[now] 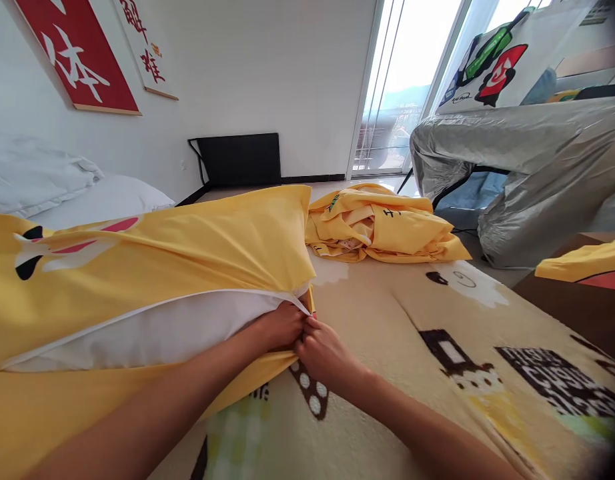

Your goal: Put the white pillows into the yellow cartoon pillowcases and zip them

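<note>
A yellow pillowcase (187, 253) with a cartoon print lies on the patterned blanket (437, 360), with a white pillow (152, 333) showing through its open zip edge. My left hand (280, 327) pinches the case's edge at the corner of the opening, fingers closed. My right hand (322, 353) meets it there, fingers pinched on the same corner, perhaps on the zip pull, which is too small to make out.
A crumpled yellow cloth (382, 227) lies further back on the blanket. White pillows (47, 180) sit at the far left. A silver-covered object (527, 167) stands at the right, a black panel (240, 159) against the wall, glass doors (402, 87) beyond.
</note>
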A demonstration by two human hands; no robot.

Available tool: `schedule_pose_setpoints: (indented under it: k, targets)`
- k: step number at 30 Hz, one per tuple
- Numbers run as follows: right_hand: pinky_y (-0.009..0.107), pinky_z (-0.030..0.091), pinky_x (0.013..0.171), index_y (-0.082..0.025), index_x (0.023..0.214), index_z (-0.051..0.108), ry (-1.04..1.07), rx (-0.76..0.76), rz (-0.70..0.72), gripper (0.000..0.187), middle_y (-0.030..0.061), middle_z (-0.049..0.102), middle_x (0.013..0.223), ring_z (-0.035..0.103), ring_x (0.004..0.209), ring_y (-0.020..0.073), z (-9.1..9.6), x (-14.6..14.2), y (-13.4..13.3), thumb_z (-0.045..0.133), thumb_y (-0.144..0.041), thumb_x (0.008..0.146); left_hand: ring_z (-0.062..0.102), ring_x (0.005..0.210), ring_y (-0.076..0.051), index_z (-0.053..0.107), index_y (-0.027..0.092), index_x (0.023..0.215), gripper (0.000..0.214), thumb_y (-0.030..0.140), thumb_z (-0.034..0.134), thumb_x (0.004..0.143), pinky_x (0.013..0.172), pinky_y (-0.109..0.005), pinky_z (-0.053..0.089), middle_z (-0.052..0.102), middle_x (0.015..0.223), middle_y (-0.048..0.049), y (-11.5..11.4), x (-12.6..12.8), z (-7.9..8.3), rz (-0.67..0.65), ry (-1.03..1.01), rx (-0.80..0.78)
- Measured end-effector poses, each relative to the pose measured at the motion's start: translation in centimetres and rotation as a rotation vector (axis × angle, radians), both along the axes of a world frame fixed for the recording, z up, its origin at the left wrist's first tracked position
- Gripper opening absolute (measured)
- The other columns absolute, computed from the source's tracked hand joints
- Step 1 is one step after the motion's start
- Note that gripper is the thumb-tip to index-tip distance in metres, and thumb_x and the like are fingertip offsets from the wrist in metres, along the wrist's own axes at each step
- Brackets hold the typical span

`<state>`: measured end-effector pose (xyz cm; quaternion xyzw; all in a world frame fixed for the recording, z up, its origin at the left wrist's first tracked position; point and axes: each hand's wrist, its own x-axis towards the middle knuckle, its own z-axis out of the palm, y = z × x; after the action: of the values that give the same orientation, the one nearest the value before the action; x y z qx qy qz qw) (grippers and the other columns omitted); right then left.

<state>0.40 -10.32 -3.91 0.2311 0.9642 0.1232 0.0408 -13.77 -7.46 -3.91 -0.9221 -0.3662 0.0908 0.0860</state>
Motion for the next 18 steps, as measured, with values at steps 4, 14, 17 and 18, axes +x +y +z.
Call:
schedule_pose_setpoints:
  k: [4,14,17,18]
  targets:
    - [0.035,0.037,0.088,-0.013,0.08,0.071,0.0,-0.033,-0.007,0.018,0.0091,0.07,0.071,0.063,0.072,0.02,0.2,0.4,0.2,0.053,-0.012,0.082,0.059,0.099,-0.022,0.06,0.012,0.113,0.032,0.008,0.04,0.089,0.084,-0.032,0.042,0.065,0.114,-0.0131,2.5,-0.1,-1.9,0.176,-0.121,0.028]
    - [0.034,0.035,0.09,-0.014,0.079,0.07,0.037,-0.034,-0.015,0.019,0.0071,0.069,0.067,0.062,0.069,0.0195,0.7,0.9,0.6,0.051,-0.015,0.084,0.052,0.115,-0.026,0.05,0.017,0.127,0.051,0.037,0.063,0.082,0.098,-0.046,0.043,0.051,0.132,-0.0121,2.8,-2.8,-1.9,0.531,-0.317,-0.103]
    - [0.032,0.034,0.092,-0.014,0.077,0.069,0.078,-0.045,-0.015,0.019,0.0077,0.069,0.068,0.062,0.07,0.0181,1.0,1.1,0.7,0.052,-0.014,0.083,0.056,0.109,-0.024,0.052,0.016,0.125,0.046,0.036,0.061,0.084,0.095,-0.047,0.046,0.055,0.126,-0.0117,2.4,-4.3,-1.7,0.603,-0.356,-0.113]
    - [0.032,0.033,0.093,-0.013,0.077,0.069,0.09,-0.05,-0.015,0.019,0.0078,0.069,0.069,0.062,0.071,0.0176,1.1,1.2,0.8,0.051,-0.014,0.083,0.057,0.108,-0.024,0.051,0.015,0.124,0.046,0.035,0.061,0.084,0.094,-0.047,0.046,0.055,0.124,-0.0116,2.4,-4.6,-1.7,0.609,-0.369,-0.113]
